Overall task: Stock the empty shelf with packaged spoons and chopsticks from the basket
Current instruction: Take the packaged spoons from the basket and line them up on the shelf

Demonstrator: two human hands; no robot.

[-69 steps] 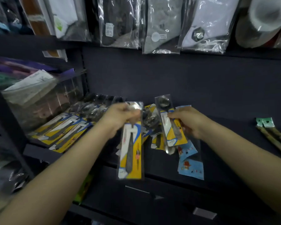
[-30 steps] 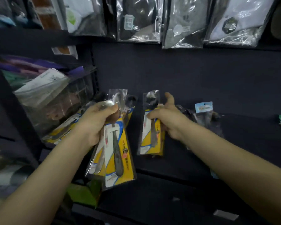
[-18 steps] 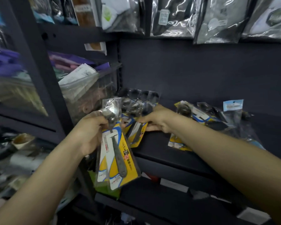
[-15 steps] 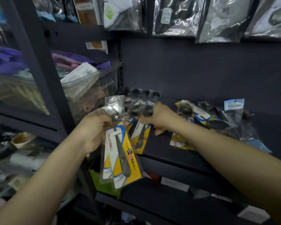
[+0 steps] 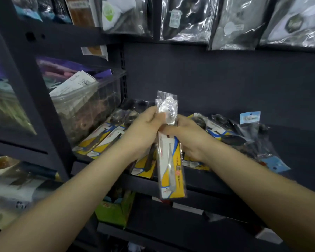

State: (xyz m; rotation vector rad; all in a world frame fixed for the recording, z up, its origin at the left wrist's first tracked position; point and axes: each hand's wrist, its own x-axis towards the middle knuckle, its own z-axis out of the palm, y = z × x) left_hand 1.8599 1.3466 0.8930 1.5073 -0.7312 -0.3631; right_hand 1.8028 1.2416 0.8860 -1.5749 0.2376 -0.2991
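Both hands meet in front of the dark shelf (image 5: pixel 198 180). My left hand (image 5: pixel 144 131) and my right hand (image 5: pixel 187 135) grip the top of a stack of packaged spoons (image 5: pixel 171 166) with yellow, blue and white cards, which hangs down over the shelf's front edge. A neat row of spoon packs (image 5: pixel 102 139) lies at the shelf's left end. A looser pile of spoon packs (image 5: pixel 224 131) lies behind my right wrist, with blue-carded packs (image 5: pixel 275 162) at its right. The basket is out of view.
A clear bin (image 5: pixel 84 106) full of goods stands left of the shelf, behind a dark upright post (image 5: pixel 44 106). Bagged items (image 5: pixel 185 19) hang above. A green box (image 5: pixel 115 208) sits on the shelf below.
My right hand let go of the spoon pack it laid on the left row and came back to grip the stack in my left hand. The stack rose to the centre.
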